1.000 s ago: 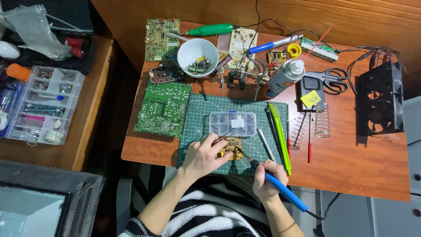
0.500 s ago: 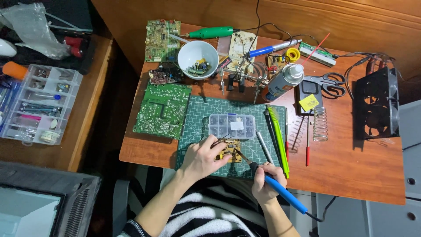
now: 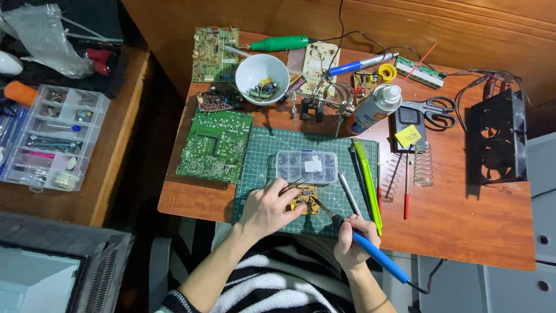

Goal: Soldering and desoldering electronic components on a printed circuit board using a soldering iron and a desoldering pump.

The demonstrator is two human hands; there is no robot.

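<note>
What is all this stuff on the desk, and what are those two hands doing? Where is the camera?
The camera sits on a person's head and looks down, so you see their own arms. The left hand steadies a small brown circuit board on a green cutting mat. The right hand holds a soldering iron with a blue handle, like a hot pen, its tip at the board. Around them on the wooden desk lie a bigger green circuit board, a clear parts box, a white bowl of small parts, a spray can, scissors and a black fan.
</note>
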